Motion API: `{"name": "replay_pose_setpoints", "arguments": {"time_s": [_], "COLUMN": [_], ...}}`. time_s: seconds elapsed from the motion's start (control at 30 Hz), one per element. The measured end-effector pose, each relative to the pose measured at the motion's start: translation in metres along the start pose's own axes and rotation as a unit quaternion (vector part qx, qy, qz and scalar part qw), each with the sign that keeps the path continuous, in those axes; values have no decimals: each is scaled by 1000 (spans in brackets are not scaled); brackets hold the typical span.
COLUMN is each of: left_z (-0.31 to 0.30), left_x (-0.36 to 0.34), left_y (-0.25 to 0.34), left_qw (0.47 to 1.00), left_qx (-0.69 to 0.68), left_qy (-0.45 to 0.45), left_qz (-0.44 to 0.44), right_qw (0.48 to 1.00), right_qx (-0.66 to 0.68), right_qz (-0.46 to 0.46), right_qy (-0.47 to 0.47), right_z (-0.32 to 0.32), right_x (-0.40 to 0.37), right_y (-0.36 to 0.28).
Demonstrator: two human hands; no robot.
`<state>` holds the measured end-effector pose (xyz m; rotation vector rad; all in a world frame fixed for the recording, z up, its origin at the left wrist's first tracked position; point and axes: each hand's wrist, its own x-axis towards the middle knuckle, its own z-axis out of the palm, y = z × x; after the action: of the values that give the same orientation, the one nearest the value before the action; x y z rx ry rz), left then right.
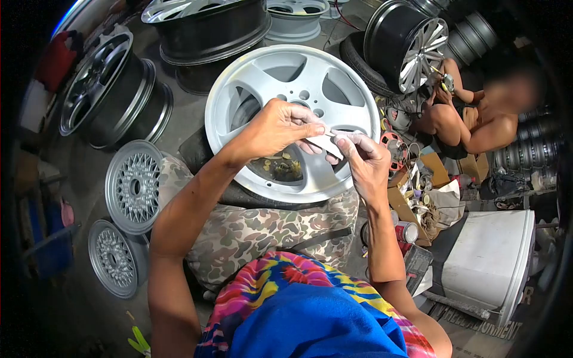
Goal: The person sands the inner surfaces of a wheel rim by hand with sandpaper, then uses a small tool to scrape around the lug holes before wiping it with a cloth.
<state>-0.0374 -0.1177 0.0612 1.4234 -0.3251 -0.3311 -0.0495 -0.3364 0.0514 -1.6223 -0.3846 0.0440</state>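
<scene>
Over a light-grey alloy wheel (239, 71), both of my hands pinch a small folded white sheet (326, 147), which looks like the back of sandpaper. My left hand (280, 128) grips its left end between thumb and fingers. Thumb and fingers of my right hand (367, 158) close on the other end, close to the left fingertips. Pale dust covers the fingers of both hands. The wheel lies face up in front of my camouflage-clad legs (239, 232), its broad spokes and centre partly hidden behind my hands.
Dark wheels (110, 95) stand at the left, above two silver mesh wheels (136, 187). Another person (465, 113) sits at the right, beside a multi-spoke wheel (424, 53). Cardboard boxes (412, 206), a paint can (407, 231) and a white container (486, 256) stand right of me.
</scene>
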Motion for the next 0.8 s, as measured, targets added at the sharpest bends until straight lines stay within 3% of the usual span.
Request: {"name": "replay_pose_setpoints", "arguments": {"time_s": [0.17, 0.37, 0.43, 0.57, 0.8], "left_z": [-3, -1, 0, 1, -3], "left_x": [1, -1, -1, -2, 5], "left_y": [-5, -5, -6, -7, -14], "left_qw": [1000, 1000, 999, 997, 999], "left_qx": [14, 4, 34, 65, 18], "left_qy": [1, 8, 2, -7, -47], "left_qz": [20, -10, 19, 37, 14], "right_qw": [999, 975, 998, 998, 998], "right_qx": [33, -195, 38, 3, 64], "right_qz": [33, -106, 55, 67, 26], "right_qy": [-9, -15, 7, 3, 8], "right_z": [1, -2, 6, 6, 4], "right_x": [0, -1, -4, -6, -4], "right_y": [-5, 1, -5, 1, 9]}}
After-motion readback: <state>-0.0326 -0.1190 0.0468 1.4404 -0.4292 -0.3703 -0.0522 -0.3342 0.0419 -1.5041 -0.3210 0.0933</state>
